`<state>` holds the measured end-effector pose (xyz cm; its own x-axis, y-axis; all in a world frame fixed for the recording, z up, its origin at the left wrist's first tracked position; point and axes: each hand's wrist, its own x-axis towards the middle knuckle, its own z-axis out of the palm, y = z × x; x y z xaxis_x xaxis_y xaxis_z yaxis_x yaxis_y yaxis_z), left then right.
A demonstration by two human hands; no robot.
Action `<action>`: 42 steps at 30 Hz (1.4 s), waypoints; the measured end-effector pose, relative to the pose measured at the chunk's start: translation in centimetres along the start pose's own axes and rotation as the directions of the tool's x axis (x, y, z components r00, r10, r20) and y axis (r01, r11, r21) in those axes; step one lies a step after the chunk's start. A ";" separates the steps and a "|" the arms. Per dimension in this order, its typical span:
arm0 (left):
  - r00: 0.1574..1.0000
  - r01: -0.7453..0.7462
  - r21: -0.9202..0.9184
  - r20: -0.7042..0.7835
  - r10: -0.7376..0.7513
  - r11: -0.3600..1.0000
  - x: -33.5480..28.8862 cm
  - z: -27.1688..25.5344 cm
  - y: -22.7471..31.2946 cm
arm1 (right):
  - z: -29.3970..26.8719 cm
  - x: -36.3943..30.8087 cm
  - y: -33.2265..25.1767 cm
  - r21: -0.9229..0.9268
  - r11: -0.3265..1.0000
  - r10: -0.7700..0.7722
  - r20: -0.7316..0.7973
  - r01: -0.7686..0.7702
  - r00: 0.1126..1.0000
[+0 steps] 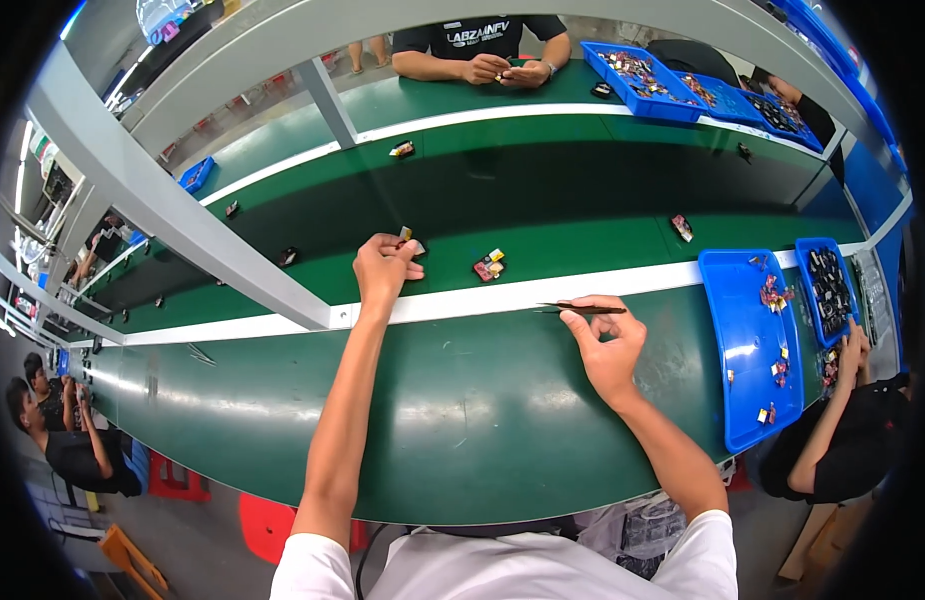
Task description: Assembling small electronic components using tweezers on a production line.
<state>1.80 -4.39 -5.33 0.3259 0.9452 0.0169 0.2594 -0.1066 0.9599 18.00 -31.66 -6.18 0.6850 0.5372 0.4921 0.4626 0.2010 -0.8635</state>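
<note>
Stretched out over the green conveyor belt, my left hand has its fingers closed on a small dark electronic part with a yellow-and-white tab. The fingers partly hide that part. My right hand is above the near green worktop, gripping dark tweezers whose tips point left. Between my hands, a similar part with a yellow-and-white label lies on the belt. Another reddish-black part lies farther right on it.
A blue tray with several small parts stands right of my right hand; a second tray holds black pieces. Grey frame posts rise at left. Across the belt a person's hands hold something small. Another person's arm reaches in at right.
</note>
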 end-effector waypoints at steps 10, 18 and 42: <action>0.989 -0.145 0.272 0.057 0.135 0.951 -3.7 5.0 0.6 | -1.0 0.3 0.0 0.002 1.000 -0.016 0.055 0.016 0.998; 0.989 -0.081 0.369 0.145 0.028 0.926 -4.2 6.6 1.9 | -1.0 0.3 0.1 0.006 1.000 0.022 0.096 -0.022 0.995; 0.946 -0.021 -0.315 0.302 0.121 0.949 -14.0 9.9 2.4 | -2.4 -0.1 -0.4 0.016 0.995 0.093 0.117 -0.095 0.989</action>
<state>6.89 -20.99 -6.02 0.6140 0.7878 0.0478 -0.0471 -0.0239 0.9986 19.07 -33.80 -5.59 0.6543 0.6458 0.3934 0.3861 0.1620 -0.9081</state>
